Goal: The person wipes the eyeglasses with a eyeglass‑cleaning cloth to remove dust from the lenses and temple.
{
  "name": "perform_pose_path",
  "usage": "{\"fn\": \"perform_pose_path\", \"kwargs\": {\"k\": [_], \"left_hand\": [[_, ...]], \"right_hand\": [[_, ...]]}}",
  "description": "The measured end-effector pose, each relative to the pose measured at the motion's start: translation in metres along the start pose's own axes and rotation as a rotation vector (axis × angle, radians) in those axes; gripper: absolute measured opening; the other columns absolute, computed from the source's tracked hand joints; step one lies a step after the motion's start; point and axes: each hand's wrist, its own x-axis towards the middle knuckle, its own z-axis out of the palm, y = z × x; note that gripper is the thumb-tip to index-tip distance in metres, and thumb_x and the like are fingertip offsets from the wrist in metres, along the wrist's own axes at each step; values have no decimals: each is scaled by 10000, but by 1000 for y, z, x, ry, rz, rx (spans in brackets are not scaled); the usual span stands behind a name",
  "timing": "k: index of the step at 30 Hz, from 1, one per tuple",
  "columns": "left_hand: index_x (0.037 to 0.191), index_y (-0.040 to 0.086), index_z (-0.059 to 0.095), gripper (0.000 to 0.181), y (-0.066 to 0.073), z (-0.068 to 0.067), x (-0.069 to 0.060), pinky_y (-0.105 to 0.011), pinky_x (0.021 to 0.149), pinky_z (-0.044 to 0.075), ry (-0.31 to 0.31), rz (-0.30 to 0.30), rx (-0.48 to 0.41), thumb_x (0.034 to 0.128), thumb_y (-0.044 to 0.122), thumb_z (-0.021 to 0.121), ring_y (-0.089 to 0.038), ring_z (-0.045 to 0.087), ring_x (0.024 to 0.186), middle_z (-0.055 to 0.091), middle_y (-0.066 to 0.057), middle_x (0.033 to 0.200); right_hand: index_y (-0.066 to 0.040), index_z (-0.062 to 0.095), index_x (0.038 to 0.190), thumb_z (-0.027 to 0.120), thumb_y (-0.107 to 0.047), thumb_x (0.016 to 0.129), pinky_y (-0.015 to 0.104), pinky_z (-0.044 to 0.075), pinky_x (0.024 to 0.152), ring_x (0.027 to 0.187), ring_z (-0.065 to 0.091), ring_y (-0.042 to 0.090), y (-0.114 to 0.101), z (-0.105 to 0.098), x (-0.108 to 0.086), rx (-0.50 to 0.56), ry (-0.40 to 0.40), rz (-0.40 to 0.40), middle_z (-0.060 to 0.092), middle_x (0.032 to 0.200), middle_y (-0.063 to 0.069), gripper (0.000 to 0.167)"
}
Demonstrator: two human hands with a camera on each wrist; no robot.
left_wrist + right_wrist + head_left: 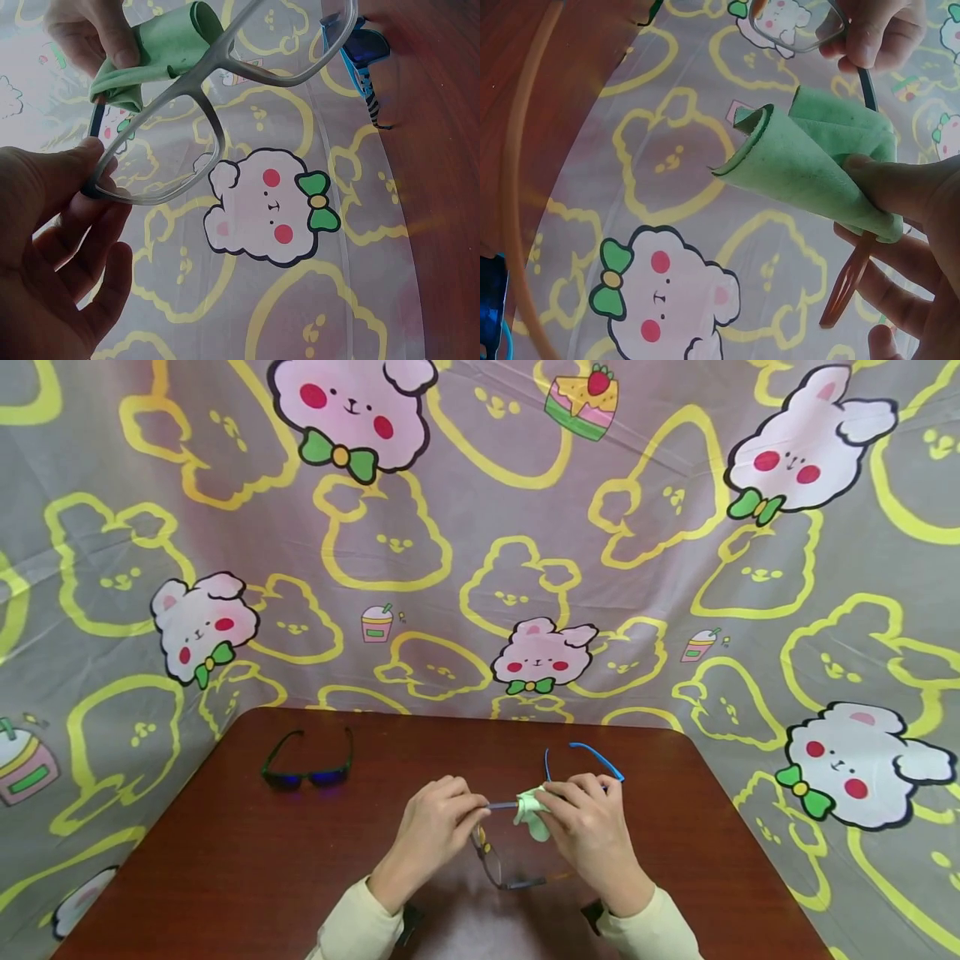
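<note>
A pair of eyeglasses (218,58) with a grey frame and clear lenses is held up above the table. My left hand (438,818) pinches its frame at one outer corner, by the hinge. My right hand (592,822) grips a light green cloth (795,161) folded around the temple arm on that same side. Out of the cloth's lower end sticks the arm's orange-brown tip (847,281). The other temple arm (514,165) is unfolded and crosses the left of the right wrist view. Part of the wrapped arm is hidden by cloth and fingers.
Dark sunglasses (307,778) with bluish lenses lie on the brown table (225,852) at the back left. Blue-framed glasses (600,760) lie behind my right hand, partly covered by it. A patterned cloth curtain (465,610) hangs along the back and sides.
</note>
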Motion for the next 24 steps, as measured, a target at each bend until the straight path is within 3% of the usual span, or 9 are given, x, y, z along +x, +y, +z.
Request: {"fn": "perform_pose_path", "kwargs": {"k": [7, 13, 18, 24], "left_hand": [[782, 137, 735, 57, -3, 0, 0, -202, 557, 368, 4, 8, -14, 758, 137, 788, -62, 463, 618, 536, 93, 696], [785, 143, 736, 58, -6, 0, -1, -191, 560, 364, 5, 13, -14, 759, 147, 788, -59, 464, 616, 539, 93, 697], [785, 144, 735, 63, -8, 0, -2, -195, 556, 364, 10, 9, -10, 754, 149, 790, -60, 461, 613, 539, 94, 695], [786, 141, 737, 52, -10, 0, -3, -196, 553, 357, 0, -8, -23, 803, 189, 749, -52, 456, 618, 536, 99, 696]], "right_hand": [[-133, 753, 925, 770, -195, 705, 468, 342, 714, 786, 567, 225, 3, 1, -2, 14, 23, -6, 704, 899, 4, 228], [-127, 754, 933, 683, -264, 842, 463, 336, 704, 774, 563, 227, 4, 1, -3, 30, 34, -10, 705, 898, 13, 179], [-125, 753, 921, 541, -340, 963, 466, 340, 687, 755, 563, 230, 5, 1, -4, 29, 63, -16, 704, 891, 14, 305], [-122, 753, 915, 500, -351, 983, 474, 345, 678, 749, 566, 232, 8, 2, -3, 36, 87, -18, 703, 896, 19, 348]]}}
